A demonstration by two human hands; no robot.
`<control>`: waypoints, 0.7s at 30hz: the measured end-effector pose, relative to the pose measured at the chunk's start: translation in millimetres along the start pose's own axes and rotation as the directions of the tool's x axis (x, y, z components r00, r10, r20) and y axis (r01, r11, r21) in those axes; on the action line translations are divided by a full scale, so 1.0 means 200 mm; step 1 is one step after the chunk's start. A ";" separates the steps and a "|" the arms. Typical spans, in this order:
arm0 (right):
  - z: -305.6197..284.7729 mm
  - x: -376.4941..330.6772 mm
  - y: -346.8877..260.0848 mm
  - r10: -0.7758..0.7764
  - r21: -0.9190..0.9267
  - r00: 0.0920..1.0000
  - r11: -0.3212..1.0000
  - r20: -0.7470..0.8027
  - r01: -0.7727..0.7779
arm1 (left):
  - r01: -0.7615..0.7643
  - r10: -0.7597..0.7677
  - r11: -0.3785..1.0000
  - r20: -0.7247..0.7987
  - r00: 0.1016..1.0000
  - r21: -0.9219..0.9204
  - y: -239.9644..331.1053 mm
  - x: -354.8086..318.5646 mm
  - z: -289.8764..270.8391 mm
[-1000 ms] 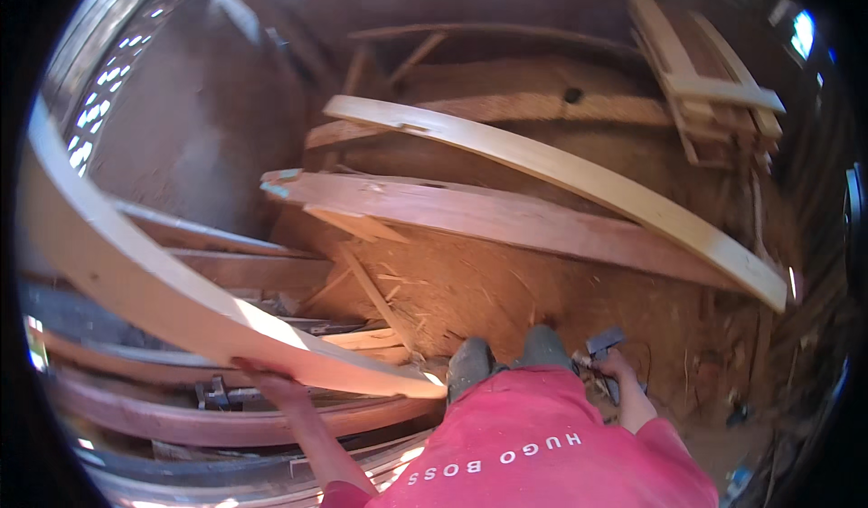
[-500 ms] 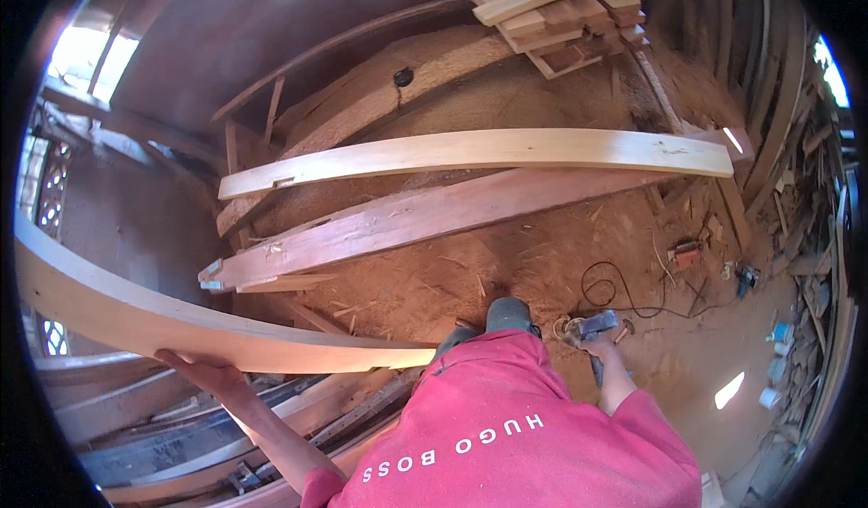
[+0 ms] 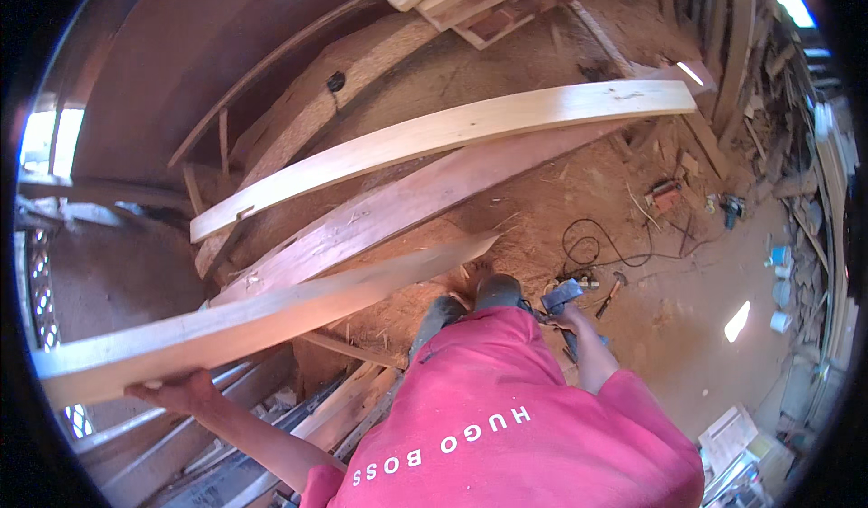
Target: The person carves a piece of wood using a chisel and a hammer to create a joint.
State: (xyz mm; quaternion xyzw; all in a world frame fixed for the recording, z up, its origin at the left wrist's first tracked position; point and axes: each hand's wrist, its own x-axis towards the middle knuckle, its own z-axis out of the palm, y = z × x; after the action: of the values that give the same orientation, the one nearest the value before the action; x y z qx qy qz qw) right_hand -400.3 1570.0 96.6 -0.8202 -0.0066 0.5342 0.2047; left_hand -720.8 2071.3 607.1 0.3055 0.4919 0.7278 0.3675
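My left hand [image 3: 181, 392] is under the lower edge of a long, pale wooden plank [image 3: 271, 320], fingers curled against it near its left end. The plank is raised and slants from the left up to the right, its far end above the floor in front of my legs. Down by my right side, my right hand [image 3: 571, 320] is closed round a blue-grey tool [image 3: 562, 295] with a blocky end. My fingers and arm hide part of it, and its exact kind cannot be made out.
A pale board [image 3: 452, 133] and a reddish board [image 3: 389, 205] lie across supports ahead. Stacked boards [image 3: 479, 6] stand beyond. A hammer [image 3: 612, 293], a black cord [image 3: 597, 244] and a red tool [image 3: 665, 197] lie on the dusty floor. More timber [image 3: 208, 445] is at lower left.
The plank's right end has swung forward and up, away from my body, while my left hand stays on it. My right hand with the blue-grey tool has shifted slightly left. The view has turned.
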 end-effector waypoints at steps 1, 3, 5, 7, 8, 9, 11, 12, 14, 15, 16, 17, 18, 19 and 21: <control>0.02 0.00 -0.02 -0.002 0.052 1.000 0.999 -0.016 0.003 | -0.034 0.034 0.999 0.007 0.999 0.007 0.00 0.00 -0.03; 0.03 -0.01 -0.03 0.012 0.155 0.998 0.988 -0.061 -0.002 | -0.040 0.038 0.998 0.047 0.998 0.042 -0.06 -0.03 -0.06; 0.04 -0.01 -0.04 0.042 0.277 0.997 0.961 -0.070 -0.021 | 0.005 -0.006 1.000 0.053 0.999 0.031 -0.10 -0.01 -0.08; 0.03 -0.01 -0.02 0.106 0.422 0.993 0.904 -0.051 -0.075 | 0.063 -0.063 0.998 0.057 0.996 0.017 -0.21 0.03 -0.13; 0.04 -0.01 -0.02 0.133 0.490 0.991 0.865 -0.023 -0.105 | 0.084 -0.085 0.996 0.044 0.995 0.025 -0.25 0.06 -0.16; 0.04 0.00 -0.01 0.180 0.609 0.983 0.777 0.027 -0.160 | 0.115 -0.116 0.993 0.032 0.993 0.029 -0.32 0.08 -0.19; 0.04 -0.01 -0.02 0.178 0.618 0.984 0.774 -0.001 -0.139 | 0.152 -0.153 0.988 0.026 0.988 0.031 -0.43 0.12 -0.21; 0.04 -0.03 0.00 0.178 0.621 0.984 0.774 -0.029 -0.122 | 0.222 -0.223 0.974 0.022 0.975 0.043 -0.51 0.12 -0.22; 0.03 -0.05 0.00 0.231 0.636 0.972 0.756 -0.040 -0.153 | 0.292 -0.294 0.954 0.025 0.955 0.060 -0.66 0.19 -0.28; 0.02 -0.06 -0.01 0.273 0.644 0.961 0.743 -0.045 -0.181 | 0.355 -0.361 0.933 0.134 0.923 0.066 -0.77 0.24 -0.34; 0.00 -0.14 -0.15 0.272 0.645 0.962 0.742 -0.036 -0.186 | 0.399 -0.407 0.913 0.231 0.884 0.082 -0.86 0.29 -0.41; -0.04 -0.29 -0.35 0.308 0.631 0.950 0.746 -0.045 -0.211 | 0.379 -0.399 0.916 0.198 0.895 0.134 -0.97 0.34 -0.49; -0.06 -0.33 -0.36 0.316 0.633 0.947 0.744 -0.053 -0.213 | 0.379 -0.410 0.907 0.173 0.896 0.186 -1.10 0.38 -0.53; -0.07 -0.36 -0.36 0.324 0.637 0.944 0.740 -0.059 -0.214 | 0.361 -0.390 0.914 0.155 0.908 0.184 -1.21 0.39 -0.52; -0.02 -0.28 -0.27 0.291 0.655 0.945 0.745 -0.149 -0.126 | 0.464 -0.481 0.872 0.101 0.871 0.157 -1.44 0.44 -0.57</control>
State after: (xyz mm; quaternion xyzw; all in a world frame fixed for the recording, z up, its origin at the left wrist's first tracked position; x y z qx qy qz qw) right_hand -409.7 1605.1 164.4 -0.7558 0.2923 0.4203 0.4082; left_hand -792.0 2159.6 306.4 0.2476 0.5708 0.5600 0.5470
